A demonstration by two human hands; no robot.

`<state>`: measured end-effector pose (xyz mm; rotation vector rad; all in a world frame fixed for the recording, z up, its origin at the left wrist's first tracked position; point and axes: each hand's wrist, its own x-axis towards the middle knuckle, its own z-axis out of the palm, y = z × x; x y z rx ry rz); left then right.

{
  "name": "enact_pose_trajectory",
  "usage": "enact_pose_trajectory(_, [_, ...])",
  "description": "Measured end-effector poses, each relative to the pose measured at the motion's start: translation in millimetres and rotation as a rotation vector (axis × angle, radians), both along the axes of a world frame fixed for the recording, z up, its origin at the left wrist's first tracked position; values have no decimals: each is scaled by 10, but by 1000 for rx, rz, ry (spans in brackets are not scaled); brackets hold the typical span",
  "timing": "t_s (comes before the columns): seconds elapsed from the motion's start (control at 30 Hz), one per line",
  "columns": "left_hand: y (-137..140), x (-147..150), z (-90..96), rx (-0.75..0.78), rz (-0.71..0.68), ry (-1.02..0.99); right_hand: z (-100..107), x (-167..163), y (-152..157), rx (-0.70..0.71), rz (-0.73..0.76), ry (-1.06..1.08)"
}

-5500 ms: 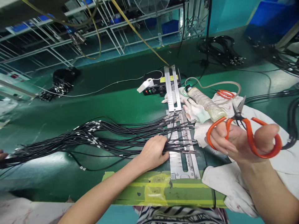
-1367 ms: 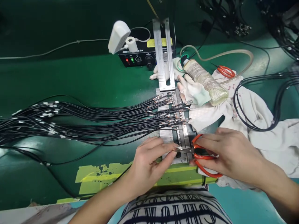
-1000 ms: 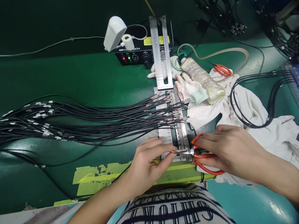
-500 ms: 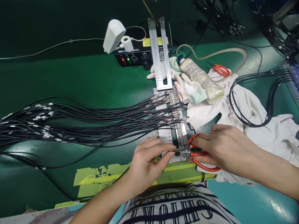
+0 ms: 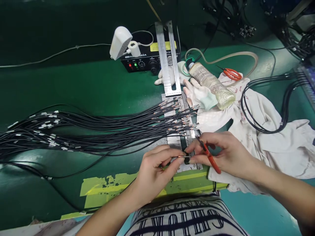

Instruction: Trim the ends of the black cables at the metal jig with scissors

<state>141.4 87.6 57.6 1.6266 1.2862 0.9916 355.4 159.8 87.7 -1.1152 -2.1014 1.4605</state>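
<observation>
My left hand (image 5: 157,170) pinches the stripped end of a thin black cable (image 5: 180,156) between thumb and forefinger, low over the metal fixture (image 5: 194,165). Close beside it, my right hand (image 5: 221,152) has its thumb and forefinger at the cable's tip. Red-handled scissors (image 5: 209,157) lie tucked in the right palm, their dark blades pointing up and left. A bundle of black cables (image 5: 110,137) stretches from the left, its ends with metal tips lying across the fixture. The rest of the held cable is mostly hidden under my left hand.
Behind the cables stands a black control box (image 5: 142,64) with a slotted metal bracket (image 5: 167,65) before it. A wrapped bottle (image 5: 211,85), white gloves (image 5: 200,93), a second pair of red scissors (image 5: 232,74) and white cloths (image 5: 270,144) lie at the right.
The scissors, whose blades were at the cable tip, have swung up into my right palm. My right thumb and forefinger have moved left to the cable end. My left hand stays put.
</observation>
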Motion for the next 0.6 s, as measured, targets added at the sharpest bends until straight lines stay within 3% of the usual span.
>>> enact_pose_trajectory(0.17, [-23, 0, -19, 43, 25, 56, -22, -141, -4, -208, -113, 116])
enact_pose_trajectory(0.37, [-35, -22, -45, 362, -10, 168, -18, -198, 37, -557, -144, 223])
enact_pose_trajectory(0.5, [-35, -61, -79, 441, -57, 240, -77, -208, 38, -631, -131, 241])
enact_pose_trajectory(0.6, [-30, -65, -94, 427, -44, 245, -116, -196, 43, -598, -126, 225])
